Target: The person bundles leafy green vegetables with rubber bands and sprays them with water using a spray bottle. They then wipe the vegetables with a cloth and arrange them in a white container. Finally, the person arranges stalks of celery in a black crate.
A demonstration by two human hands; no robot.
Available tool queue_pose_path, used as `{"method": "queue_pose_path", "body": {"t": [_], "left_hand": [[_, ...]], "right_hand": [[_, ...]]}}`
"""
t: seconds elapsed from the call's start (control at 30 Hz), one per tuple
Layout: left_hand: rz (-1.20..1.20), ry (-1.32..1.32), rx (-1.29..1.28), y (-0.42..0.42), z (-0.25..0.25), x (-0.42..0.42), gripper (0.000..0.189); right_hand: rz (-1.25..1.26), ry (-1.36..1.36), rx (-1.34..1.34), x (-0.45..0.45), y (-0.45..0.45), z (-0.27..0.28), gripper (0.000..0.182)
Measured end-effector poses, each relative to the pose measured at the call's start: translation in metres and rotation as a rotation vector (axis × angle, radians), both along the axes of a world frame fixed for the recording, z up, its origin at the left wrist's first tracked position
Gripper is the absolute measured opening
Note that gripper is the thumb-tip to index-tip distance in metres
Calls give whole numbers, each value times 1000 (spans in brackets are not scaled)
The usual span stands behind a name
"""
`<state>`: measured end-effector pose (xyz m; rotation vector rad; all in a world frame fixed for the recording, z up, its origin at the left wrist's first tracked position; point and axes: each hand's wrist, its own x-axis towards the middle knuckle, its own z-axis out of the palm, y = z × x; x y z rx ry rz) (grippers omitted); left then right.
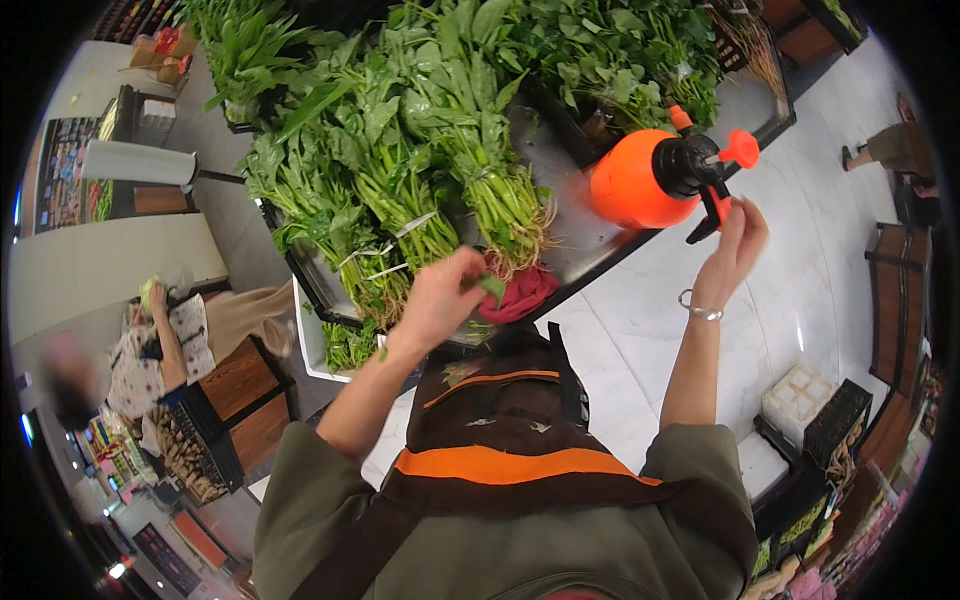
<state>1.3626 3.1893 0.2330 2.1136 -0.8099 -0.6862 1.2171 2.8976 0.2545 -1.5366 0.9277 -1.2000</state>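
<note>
My left hand (448, 294) pinches a green leaf (493, 287) just above a crumpled dark-red cloth (523, 294) at the edge of the metal display counter (577, 259). Beside it lie the rooted ends of a bunch of leafy greens (499, 202); more bunches, some tied with white bands, lie to its left. An orange pump spray bottle (634, 180) with a black head is on the counter's right side. My right hand (739, 232) is at the bottle's trigger, thumb and fingers around it; the exact grip is partly hidden.
A white bin (311, 330) with greens stands below the counter's left corner. At the left, a person (161, 352) stands by a crate of root vegetables (180, 454). Another person (896, 146) is at the far right. A white foam box (799, 397) and black crate (836, 424) sit lower right.
</note>
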Motion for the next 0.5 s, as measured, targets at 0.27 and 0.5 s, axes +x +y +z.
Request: {"method": "queue_pose_path", "body": {"t": [0.27, 0.5], "left_hand": [[100, -129, 286, 70, -107, -57, 50], [36, -183, 448, 80, -37, -44, 17]], "right_hand": [[707, 505, -391, 1, 143, -56, 13], [585, 957, -355, 20, 180, -150, 48]]}}
